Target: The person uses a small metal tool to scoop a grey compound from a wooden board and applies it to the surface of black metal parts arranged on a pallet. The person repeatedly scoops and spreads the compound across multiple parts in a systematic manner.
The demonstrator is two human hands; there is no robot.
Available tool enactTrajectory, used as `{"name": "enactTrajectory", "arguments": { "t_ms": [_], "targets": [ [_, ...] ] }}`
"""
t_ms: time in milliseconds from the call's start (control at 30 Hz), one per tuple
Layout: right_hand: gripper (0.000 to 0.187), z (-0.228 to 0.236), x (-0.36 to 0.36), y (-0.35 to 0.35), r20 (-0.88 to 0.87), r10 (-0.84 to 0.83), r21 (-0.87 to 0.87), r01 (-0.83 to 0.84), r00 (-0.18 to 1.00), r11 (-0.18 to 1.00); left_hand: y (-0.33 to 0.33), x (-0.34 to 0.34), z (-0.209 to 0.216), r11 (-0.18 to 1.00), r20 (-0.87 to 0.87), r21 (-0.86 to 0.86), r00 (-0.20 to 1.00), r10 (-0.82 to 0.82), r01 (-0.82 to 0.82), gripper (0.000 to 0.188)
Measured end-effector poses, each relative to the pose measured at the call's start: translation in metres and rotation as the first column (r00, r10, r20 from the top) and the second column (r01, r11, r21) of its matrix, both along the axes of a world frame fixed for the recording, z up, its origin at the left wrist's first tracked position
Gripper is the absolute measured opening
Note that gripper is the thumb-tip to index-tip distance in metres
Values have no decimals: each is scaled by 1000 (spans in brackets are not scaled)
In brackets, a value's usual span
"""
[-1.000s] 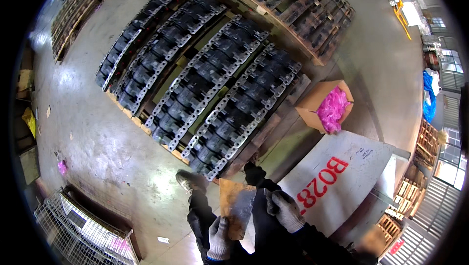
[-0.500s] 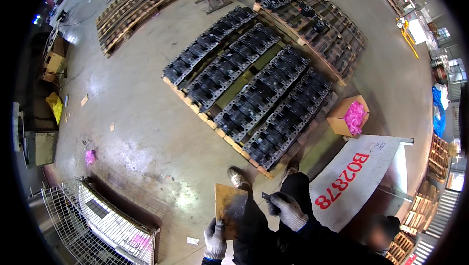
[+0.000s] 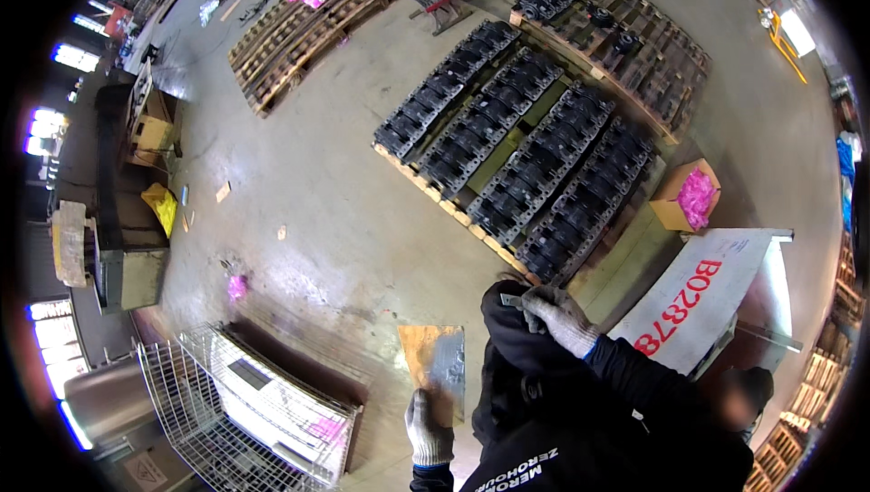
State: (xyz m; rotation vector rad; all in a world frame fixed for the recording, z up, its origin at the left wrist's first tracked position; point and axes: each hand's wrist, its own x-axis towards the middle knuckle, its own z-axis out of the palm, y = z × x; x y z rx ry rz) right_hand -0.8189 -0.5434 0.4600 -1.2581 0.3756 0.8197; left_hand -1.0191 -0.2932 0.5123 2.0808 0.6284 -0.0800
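My left hand [image 3: 427, 429], in a pale knit glove, grips the lower edge of a flat tan board [image 3: 421, 352]. Dark grey paste or staining covers much of the board's right side. My right hand [image 3: 560, 318], gloved alike, is closed on a small flat metal blade [image 3: 512, 300], perhaps a scraper or putty knife. The blade is held apart from the board, to its upper right, over my dark-clothed leg. Just beyond my right hand, several rows of black engine castings [image 3: 544, 161] lie on a wooden pallet [image 3: 426, 186].
A cardboard box [image 3: 669, 214] with pink plastic stands right of the pallet, behind a white panel [image 3: 716, 265]. A wire cage [image 3: 195, 401] stands at lower left. Other pallets [image 3: 304, 30] lie farther off. Another person's head [image 3: 745, 399] shows at lower right.
The view has turned, so the pallets and cage sit farther right. My right hand has moved up and away from the board, still with the blade. My left hand keeps the board.
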Motion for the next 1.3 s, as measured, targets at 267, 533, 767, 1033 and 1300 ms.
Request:
{"name": "enactTrajectory", "arguments": {
  "t_ms": [267, 533, 767, 1033, 1300],
  "targets": [
    [11, 24, 70, 65, 173, 123, 30, -130, 977, 991, 51, 79, 21, 633, -125, -632, 865, 485, -447, 46],
    [14, 45, 151, 148, 131, 192, 58, -201, 973, 978, 126, 189, 41, 453, -195, -738, 802, 565, -499, 47],
    [23, 64, 239, 259, 372, 169, 143, -236, 913, 961, 213, 244, 55, 750, -14, -533, 891, 455, -391, 49],
    [29, 83, 297, 373, 668, 333, -25, -427, 666, 904, 309, 301, 58, 470, -27, -604, 605, 795, -644, 36],
    [29, 106, 331, 481, 790, 276, -162, -248, 548, 955, 452, 367, 30, 755, 82, -529, 863, 499, -386, 40]
  ]
}}
